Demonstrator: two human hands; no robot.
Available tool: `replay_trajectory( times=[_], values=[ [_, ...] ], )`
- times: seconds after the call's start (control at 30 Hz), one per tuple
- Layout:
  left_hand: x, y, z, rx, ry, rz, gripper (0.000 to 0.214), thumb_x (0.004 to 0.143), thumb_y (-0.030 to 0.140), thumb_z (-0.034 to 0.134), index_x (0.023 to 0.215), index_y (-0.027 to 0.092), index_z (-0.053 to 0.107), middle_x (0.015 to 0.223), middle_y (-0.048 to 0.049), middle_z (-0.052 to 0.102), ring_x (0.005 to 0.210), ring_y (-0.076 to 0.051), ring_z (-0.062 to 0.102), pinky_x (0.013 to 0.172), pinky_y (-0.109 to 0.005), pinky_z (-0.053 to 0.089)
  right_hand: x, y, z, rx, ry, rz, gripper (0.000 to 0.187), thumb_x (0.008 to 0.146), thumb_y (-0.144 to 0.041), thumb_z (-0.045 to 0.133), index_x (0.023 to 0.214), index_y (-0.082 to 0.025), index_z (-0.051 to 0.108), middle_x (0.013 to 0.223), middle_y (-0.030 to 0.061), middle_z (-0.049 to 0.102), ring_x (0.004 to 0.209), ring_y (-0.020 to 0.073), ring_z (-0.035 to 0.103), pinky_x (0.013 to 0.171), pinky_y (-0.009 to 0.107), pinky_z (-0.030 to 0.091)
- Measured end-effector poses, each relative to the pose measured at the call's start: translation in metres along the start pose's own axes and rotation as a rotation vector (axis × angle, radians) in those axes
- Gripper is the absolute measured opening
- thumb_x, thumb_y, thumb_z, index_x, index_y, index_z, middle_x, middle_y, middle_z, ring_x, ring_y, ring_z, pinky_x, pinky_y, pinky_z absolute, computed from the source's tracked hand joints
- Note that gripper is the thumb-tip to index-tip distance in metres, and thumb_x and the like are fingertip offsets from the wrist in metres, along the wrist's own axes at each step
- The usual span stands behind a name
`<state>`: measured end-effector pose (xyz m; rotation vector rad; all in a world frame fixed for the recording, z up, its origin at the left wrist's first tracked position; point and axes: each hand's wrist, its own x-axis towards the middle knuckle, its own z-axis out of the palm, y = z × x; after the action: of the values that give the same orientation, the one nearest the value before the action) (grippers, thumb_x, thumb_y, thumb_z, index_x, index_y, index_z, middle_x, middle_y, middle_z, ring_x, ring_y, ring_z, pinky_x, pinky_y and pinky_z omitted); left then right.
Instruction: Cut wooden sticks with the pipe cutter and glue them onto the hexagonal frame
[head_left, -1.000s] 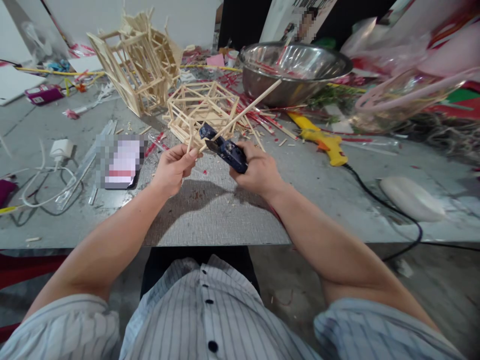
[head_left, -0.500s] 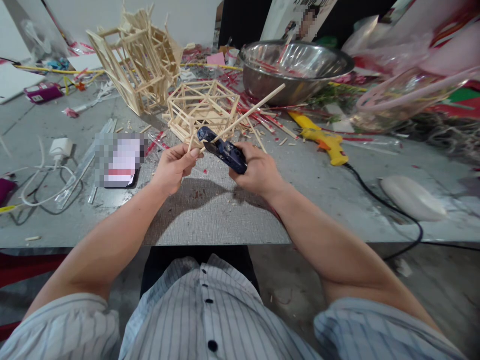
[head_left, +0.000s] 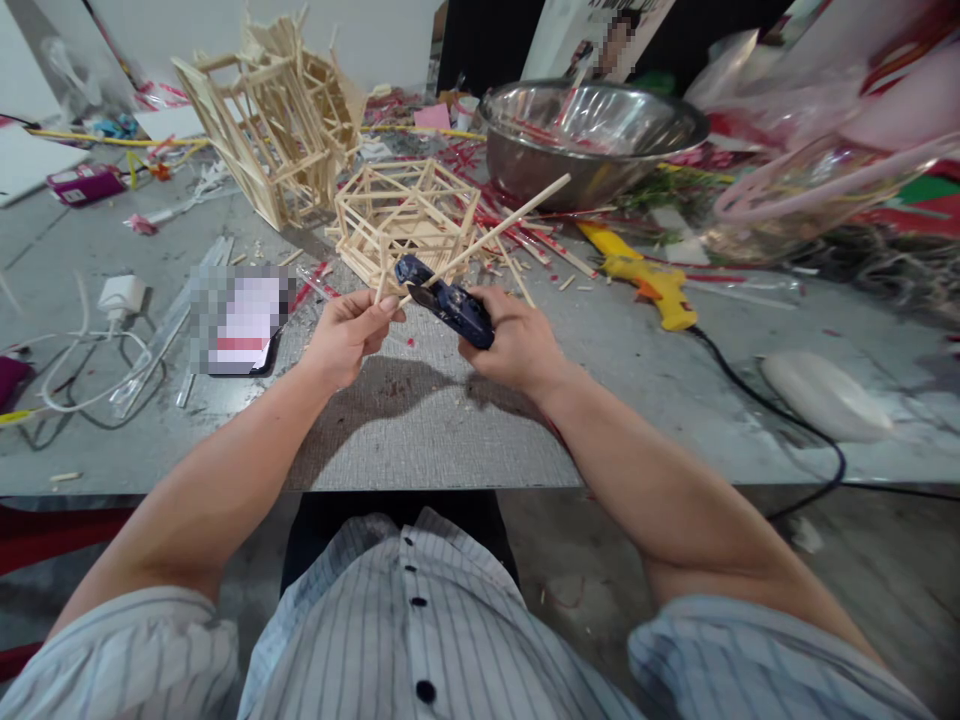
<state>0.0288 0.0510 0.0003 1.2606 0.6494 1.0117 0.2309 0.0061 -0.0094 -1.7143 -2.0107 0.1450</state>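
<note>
My left hand (head_left: pixel 346 335) pinches the near ends of a long wooden stick (head_left: pixel 510 216) and a shorter stick, holding them above the grey table (head_left: pixel 420 420). My right hand (head_left: pixel 517 340) grips dark blue cutting pliers (head_left: pixel 446 298), whose jaws sit on the long stick close to my left fingers. The stick slants up and to the right toward a steel bowl (head_left: pixel 592 135). Just behind my hands lies a low hexagonal frame of sticks (head_left: pixel 405 215).
A taller stick structure (head_left: pixel 270 120) stands at the back left. A phone (head_left: pixel 238 320), a charger with white cable (head_left: pixel 112 330), a yellow glue gun (head_left: pixel 637 275) with black cord, a white object (head_left: pixel 825 395) and stick offcuts lie around. Plastic clutter fills the right back.
The pliers and stick have lifted very slightly; my hands otherwise stay in the same place.
</note>
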Motion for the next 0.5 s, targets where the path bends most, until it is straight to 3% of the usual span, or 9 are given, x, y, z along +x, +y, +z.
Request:
replay_trajectory(
  times=[0.5],
  values=[
    [-0.0006,0.0024,-0.0009,0.025,0.014,-0.074,0.029,0.066,0.039,0.073,0.058,0.016,0.058,0.039,0.0098,0.025,0.035,-0.001,0.016,0.037,-0.02,0.011,-0.0007,-0.0044,-0.0006,-0.087,-0.04,-0.009,0.039,0.068,-0.029,0.053,0.105,-0.019,0.057,0.092,0.0099,0.07,0.087,0.0284,0.066,0.078,0.04,0.05]
  ],
)
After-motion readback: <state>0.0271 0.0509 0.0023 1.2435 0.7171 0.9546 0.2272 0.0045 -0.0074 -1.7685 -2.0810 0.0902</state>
